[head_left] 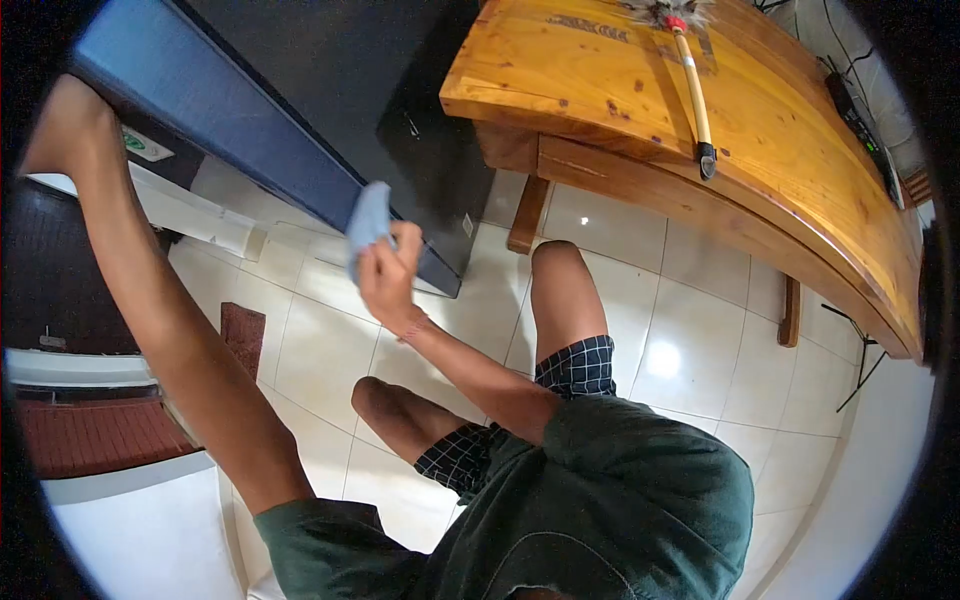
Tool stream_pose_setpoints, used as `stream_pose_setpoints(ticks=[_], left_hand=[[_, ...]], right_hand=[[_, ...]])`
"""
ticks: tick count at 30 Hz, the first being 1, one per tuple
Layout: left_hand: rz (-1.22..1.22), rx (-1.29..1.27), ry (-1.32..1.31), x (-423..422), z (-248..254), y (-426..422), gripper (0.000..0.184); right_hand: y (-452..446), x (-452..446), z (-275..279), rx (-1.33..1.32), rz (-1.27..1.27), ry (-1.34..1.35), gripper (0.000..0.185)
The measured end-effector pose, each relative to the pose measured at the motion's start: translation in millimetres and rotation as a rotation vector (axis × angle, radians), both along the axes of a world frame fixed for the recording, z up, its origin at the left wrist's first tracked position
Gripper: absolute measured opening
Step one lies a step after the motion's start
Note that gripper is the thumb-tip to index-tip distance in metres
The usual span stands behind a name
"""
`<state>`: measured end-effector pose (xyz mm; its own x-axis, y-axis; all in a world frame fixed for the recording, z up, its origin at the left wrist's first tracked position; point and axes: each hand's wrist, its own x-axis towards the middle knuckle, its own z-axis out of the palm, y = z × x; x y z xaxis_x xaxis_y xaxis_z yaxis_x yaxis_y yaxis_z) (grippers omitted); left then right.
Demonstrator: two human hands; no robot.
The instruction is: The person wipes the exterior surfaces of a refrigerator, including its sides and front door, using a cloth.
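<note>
The light blue cloth [368, 222] is gripped in the right hand [388, 275], its fingers closed and pinching the fabric. The cloth projects beyond the fist, away from the person, with its long axis roughly in line with the hand. It overlaps the narrow blue face of the upright panel [270, 130]; motion blur prevents confirming whether fabric and panel touch. That face runs lengthwise from the left hand [75, 115] down toward the floor [690, 300]. The right hand is the nearer to its lower end; the left arm is extended to its upper end. The left hand is partly cut off at the border of view and its fingers are hidden, so its state cannot be told.

The panel's dark broad face adjoins the left end of the wooden table [790, 100]. The table's front left corner and its table leg [527, 218] limit room on the right; the right knee [562, 262] sits just below that leg. A duster [692, 90] lies across the table, its handle end overhanging the front edge. A black device [860, 120] stands along the right edge. A dark red mat [242, 340] lies left of the right hand.
</note>
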<state>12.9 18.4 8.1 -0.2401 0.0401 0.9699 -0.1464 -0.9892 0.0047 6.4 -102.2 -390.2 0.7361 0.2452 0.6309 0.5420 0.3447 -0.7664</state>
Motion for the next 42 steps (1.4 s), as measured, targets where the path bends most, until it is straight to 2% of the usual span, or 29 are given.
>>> stream_pose_setpoints(ticks=[2, 4, 7, 8, 10, 11, 13, 16, 17, 20, 22, 24, 25, 29, 32, 36, 40, 42], left_hand=[[0.064, 0.019, -0.001, -1.6, 2.1, -4.2, 0.014], [0.134, 0.026, 0.008, -2.9, 0.6, -7.2, 0.014], [0.232, 0.039, 0.019, -4.0, -0.6, -15.6, 0.014], [0.285, 0.045, 0.030, -4.6, -1.4, -19.5, 0.014], [0.501, 0.095, 0.106, -7.5, -3.8, -30.9, 0.014], [0.770, 0.176, 0.165, -8.4, -5.1, -35.7, 0.013], [0.280, 0.036, 0.033, -2.5, -4.4, -27.2, 0.013], [0.230, 0.026, -0.002, -2.3, -3.6, -14.5, 0.014], [0.240, 0.027, 0.001, -2.8, -3.2, -11.2, 0.014], [0.266, 0.027, 0.013, -5.5, -2.2, -3.6, 0.014], [0.318, 0.029, 0.031, -7.9, -1.3, 1.2, 0.014], [0.452, 0.068, 0.109, -14.1, 0.8, 7.4, 0.014], [0.068, -0.025, -0.016, -2.8, 3.8, 0.9, 0.014], [0.099, -0.032, -0.026, -1.2, 2.2, -3.1, 0.013], [0.134, -0.017, -0.006, -6.8, 4.1, 8.2, 0.013], [0.191, 0.002, -0.022, -6.2, 2.2, 5.7, 0.014], [0.263, 0.019, -0.025, -8.9, 2.2, 2.8, 0.015], [0.298, 0.030, -0.025, -11.1, 4.8, 6.6, 0.016]], right_hand=[[-11.0, -8.7, -68.8, -0.172, -0.066, 0.104, 0.012], [-33.3, -10.7, -126.8, -0.323, 0.016, 0.154, 0.013], [-45.4, -11.6, -142.3, -0.439, 0.044, 0.178, 0.013], [-40.4, -14.2, -142.4, -0.388, 0.018, 0.178, 0.013], [-24.5, -15.3, -96.2, -0.287, -0.038, 0.181, 0.012], [-16.1, -14.6, -69.3, -0.194, -0.037, 0.162, 0.016], [-7.9, -13.0, -4.2, -0.047, -0.016, 0.156, 0.031], [-6.7, -6.3, 54.1, 0.025, 0.032, 0.104, 0.054], [-4.7, -6.6, 53.8, 0.021, 0.038, 0.140, 0.036], [-0.9, -2.3, -7.6, -0.039, -0.019, -0.032, 0.018], [-8.1, -7.5, -55.6, -0.112, -0.042, 0.038, 0.019], [-20.6, -9.9, -105.9, -0.294, -0.046, 0.066, 0.016], [-24.6, -10.1, -127.6, -0.370, -0.064, 0.087, 0.016], [-35.1, -4.9, -207.6, -0.608, -0.082, 0.200, 0.018], [-39.3, 6.6, -228.5, -0.672, -0.023, 0.246, 0.019], [-27.9, 1.7, -158.9, -0.365, -0.033, 0.245, 0.023], [-23.5, -10.9, -21.7, -0.066, 0.100, 0.300, 0.019], [-23.0, -8.9, -1.3, -0.045, 0.104, 0.229, 0.015]])
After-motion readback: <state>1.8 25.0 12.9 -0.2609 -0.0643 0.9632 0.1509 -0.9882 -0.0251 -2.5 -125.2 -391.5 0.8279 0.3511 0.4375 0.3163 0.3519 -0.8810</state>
